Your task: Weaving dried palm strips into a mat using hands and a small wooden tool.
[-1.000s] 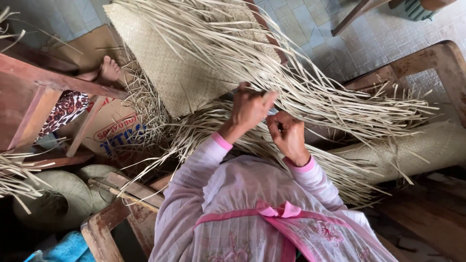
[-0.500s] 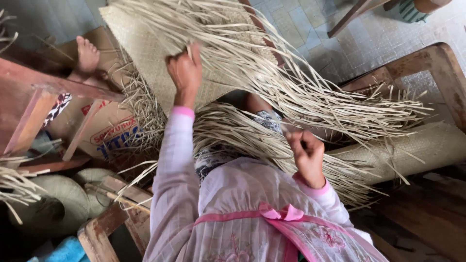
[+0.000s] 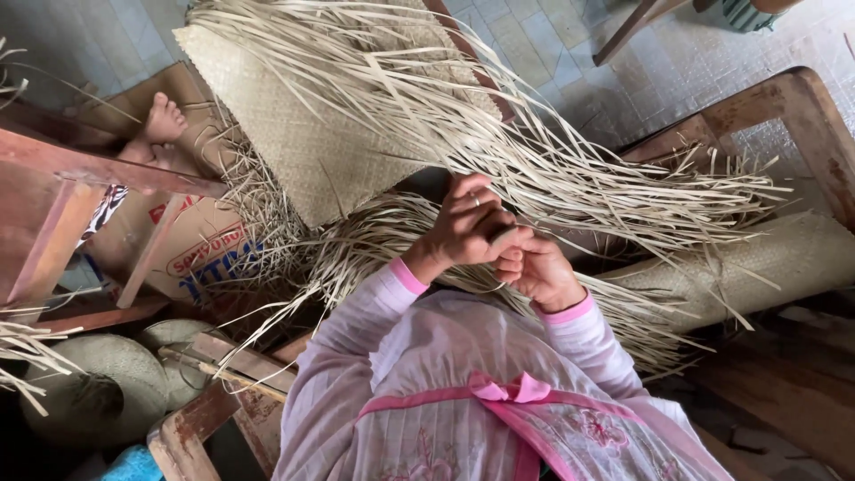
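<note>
Against the near edge of the half-woven mat (image 3: 303,151), a loose straw strip (image 3: 504,237) is pinched by left hand (image 3: 463,227) and right hand (image 3: 534,272), both grips closed, presumably for tension.

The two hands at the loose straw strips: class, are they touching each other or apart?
Touching. The head view shows the left hand closed over the fingers of the right hand, with no gap between them, amid the loose straw strips.

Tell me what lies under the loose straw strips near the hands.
Under the loose straw strips a finished woven mat shows, with tiled floor beyond it. What supports the mat is covered.
</note>
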